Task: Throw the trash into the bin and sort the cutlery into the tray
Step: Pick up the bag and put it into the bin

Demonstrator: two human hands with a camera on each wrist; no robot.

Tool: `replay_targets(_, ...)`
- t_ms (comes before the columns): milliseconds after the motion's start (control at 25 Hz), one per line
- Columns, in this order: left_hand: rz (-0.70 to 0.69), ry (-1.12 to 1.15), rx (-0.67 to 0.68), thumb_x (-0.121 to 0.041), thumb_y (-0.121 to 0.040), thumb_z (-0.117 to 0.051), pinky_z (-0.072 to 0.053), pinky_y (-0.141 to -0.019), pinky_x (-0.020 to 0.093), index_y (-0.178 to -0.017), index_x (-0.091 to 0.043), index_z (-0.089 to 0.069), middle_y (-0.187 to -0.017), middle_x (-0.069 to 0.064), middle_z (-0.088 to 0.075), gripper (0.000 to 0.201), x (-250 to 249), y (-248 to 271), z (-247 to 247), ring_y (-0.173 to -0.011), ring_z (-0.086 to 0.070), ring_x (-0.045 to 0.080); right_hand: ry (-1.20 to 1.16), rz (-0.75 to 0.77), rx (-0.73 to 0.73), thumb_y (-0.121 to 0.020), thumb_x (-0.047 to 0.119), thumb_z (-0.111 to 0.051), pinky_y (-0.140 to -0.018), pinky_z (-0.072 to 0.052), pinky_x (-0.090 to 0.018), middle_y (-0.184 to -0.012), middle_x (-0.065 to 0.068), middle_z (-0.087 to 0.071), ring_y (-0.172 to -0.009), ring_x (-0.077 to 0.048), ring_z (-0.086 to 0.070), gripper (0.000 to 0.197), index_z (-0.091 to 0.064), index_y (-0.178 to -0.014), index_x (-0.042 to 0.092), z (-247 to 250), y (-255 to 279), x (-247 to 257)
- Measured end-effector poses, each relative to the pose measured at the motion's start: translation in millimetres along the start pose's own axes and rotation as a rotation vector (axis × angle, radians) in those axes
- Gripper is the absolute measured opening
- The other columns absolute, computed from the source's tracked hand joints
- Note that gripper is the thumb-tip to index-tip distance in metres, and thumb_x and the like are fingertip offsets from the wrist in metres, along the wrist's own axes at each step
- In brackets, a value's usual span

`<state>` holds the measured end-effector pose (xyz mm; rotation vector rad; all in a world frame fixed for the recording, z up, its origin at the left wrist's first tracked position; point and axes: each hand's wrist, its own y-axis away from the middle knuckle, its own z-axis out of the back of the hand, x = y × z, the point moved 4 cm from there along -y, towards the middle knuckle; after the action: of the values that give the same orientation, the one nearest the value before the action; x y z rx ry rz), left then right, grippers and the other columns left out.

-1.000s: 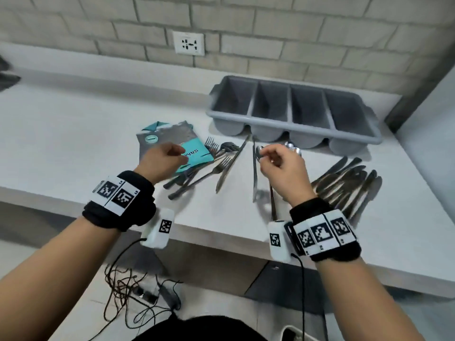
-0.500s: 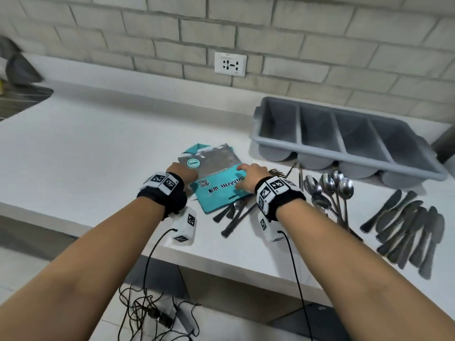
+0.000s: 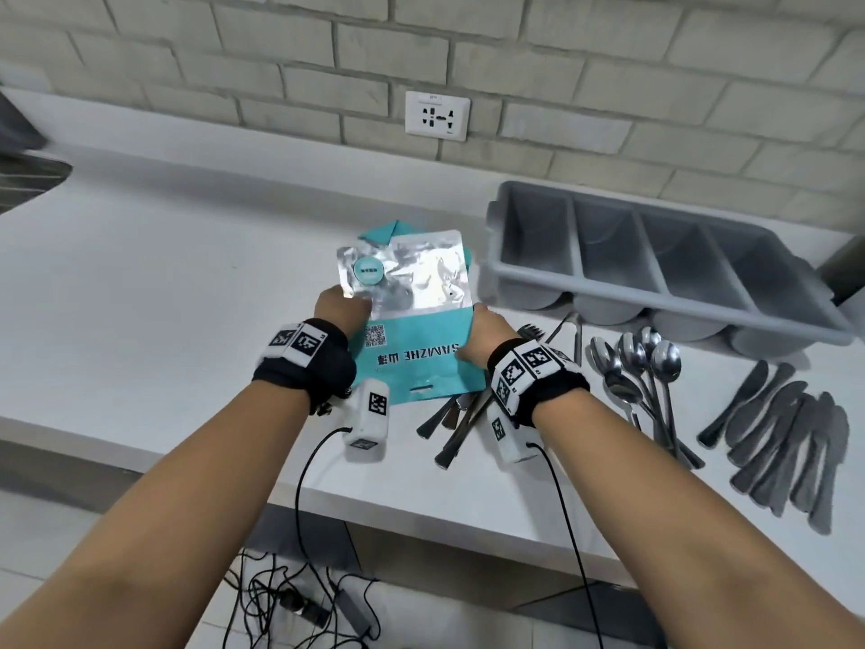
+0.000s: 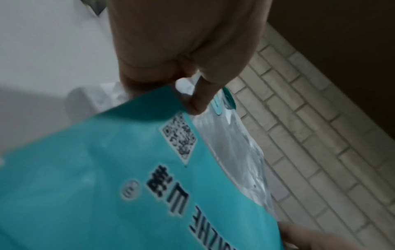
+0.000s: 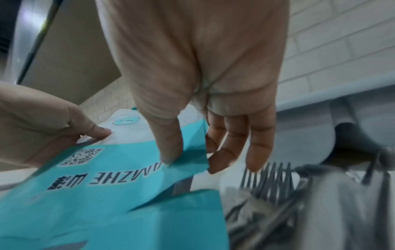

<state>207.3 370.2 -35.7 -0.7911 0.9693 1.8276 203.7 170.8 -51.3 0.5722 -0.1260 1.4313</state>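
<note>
A teal and silver foil packet [image 3: 412,311] is raised off the white counter, held at both sides. My left hand [image 3: 344,304] pinches its left edge [image 4: 192,101]; my right hand [image 3: 482,337] pinches the teal flap on the right [image 5: 183,157]. Several forks [image 3: 461,416] lie under the packet's near edge, their tines [image 5: 267,175] showing in the right wrist view. Spoons [image 3: 641,367] and several knives [image 3: 786,437] lie to the right. The grey four-compartment tray [image 3: 496,262] stands empty behind them.
A wall socket [image 3: 436,115] sits on the brick wall behind the counter. Cables [image 3: 299,601] lie on the floor under the counter edge. A sink edge [image 3: 28,175] shows at far left. No bin is in view.
My hands left the cutlery, moved onto the packet and took hold of its two sides. The packet has come up off the counter and the forks.
</note>
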Motion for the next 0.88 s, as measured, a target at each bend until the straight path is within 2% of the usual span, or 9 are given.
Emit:
replay_targets(80,-0.095,0.150,0.014,-0.018,-0.092,-0.053,-0.045,-0.084,0.035,-0.113,0.007,-0.056,-0.100,0.018,-0.060,0.033,-9.8,4.4,7.6,-0.094,-0.056,0.025,-0.178,0.011,-0.055,-0.079,0.029,-0.065,-0.097,-0.050,-0.035,-0.124,-0.010,-0.062,-0.111,-0.026,-0.060,0.054,-0.049,-0.125,0.006,12.8,2.5,-2.1)
replay_targets(200,-0.166,0.299,0.118,-0.023,-0.092,-0.055,-0.045,-0.064,0.025,-0.076,-0.009,-0.056,-0.069,0.005,-0.058,0.022,-24.6,15.5,12.0,-0.072,-0.057,0.018,-0.526,0.030,-0.165,-0.086,0.043,-0.057,-0.086,-0.044,-0.026,-0.111,0.000,-0.056,-0.100,-0.018,-0.056,0.054,-0.049,-0.126,0.008,39.2,22.4,-6.7)
replay_targets(280,-0.201,0.328,0.144,-0.030,-0.093,-0.053,-0.046,-0.050,0.016,-0.066,-0.016,-0.052,-0.057,-0.003,-0.062,0.030,-35.6,31.6,9.7,-0.049,-0.060,0.009,-0.745,0.055,-0.176,-0.088,0.039,-0.057,-0.078,-0.043,-0.024,-0.106,-0.002,-0.059,-0.094,-0.017,-0.056,0.047,-0.055,-0.122,0.006,54.3,37.3,-11.2)
replay_targets(400,-0.214,0.352,0.184,-0.046,-0.090,-0.052,-0.048,-0.053,0.018,-0.063,-0.017,-0.050,-0.062,0.001,-0.063,0.040,-55.0,59.2,-9.4,-0.047,-0.061,0.008,-0.985,0.091,-0.228,-0.088,0.020,-0.061,-0.082,-0.049,-0.031,-0.105,-0.011,-0.067,-0.092,-0.021,-0.062,0.028,-0.062,-0.111,0.004,69.5,59.8,-25.2)
replay_targets(480,-0.227,0.284,0.234,-0.049,-0.090,-0.050,-0.045,-0.044,0.016,-0.063,-0.017,-0.049,-0.061,0.002,-0.065,0.042,-66.7,79.5,-30.8,-0.042,-0.061,0.009,-1.061,0.075,-0.349,-0.088,0.011,-0.061,-0.086,-0.051,-0.032,-0.107,-0.011,-0.065,-0.094,-0.020,-0.061,0.029,-0.060,-0.115,0.000,79.6,74.6,-50.5)
replay_targets(600,-0.257,0.365,0.501,-0.016,-0.090,-0.059,-0.055,-0.046,0.022,-0.088,-0.020,-0.059,-0.073,-0.002,-0.076,0.005,-78.7,113.4,-75.2,-0.054,-0.070,0.015,-1.084,-0.010,-0.493,-0.086,0.013,-0.063,-0.092,-0.052,-0.037,-0.105,-0.007,-0.066,-0.097,-0.025,-0.064,0.025,-0.061,-0.111,0.009,91.4,98.4,-99.3)
replay_targets(680,-0.259,0.349,0.653,0.003,-0.088,-0.055,-0.061,-0.056,0.029,-0.109,-0.020,-0.054,-0.080,-0.004,-0.077,0.031,-85.4,140.1,-112.1,-0.061,-0.073,0.012,-1.104,-0.078,-0.573,-0.082,0.017,-0.064,-0.095,-0.052,-0.043,-0.107,-0.010,-0.068,-0.100,-0.029,-0.066,0.022,-0.061,-0.103,0.017,98.0,121.3,-144.9)
replay_targets(760,-0.340,0.295,0.707,0.010,-0.085,-0.054,-0.060,-0.076,0.039,-0.135,-0.026,-0.040,-0.112,0.001,-0.071,0.064,-95.9,172.7,-150.9,-0.077,-0.074,0.013,-1.120,-0.114,-0.634,-0.083,0.014,-0.063,-0.091,-0.053,-0.038,-0.105,-0.009,-0.067,-0.096,-0.026,-0.066,0.023,-0.060,-0.106,0.014,103.0,153.9,-192.2)
replay_targets(880,-0.511,0.195,0.846,0.019,-0.084,-0.049,-0.059,-0.073,0.029,-0.149,-0.040,-0.005,-0.140,-0.013,-0.044,0.098,-112.8,240.3,-213.9,-0.083,-0.071,0.002,-1.116,-0.182,-0.731,-0.086,0.014,-0.059,-0.076,-0.052,-0.024,-0.098,0.000,-0.065,-0.084,-0.004,-0.065,0.019,-0.058,-0.105,0.012,100.8,211.5,-272.0)
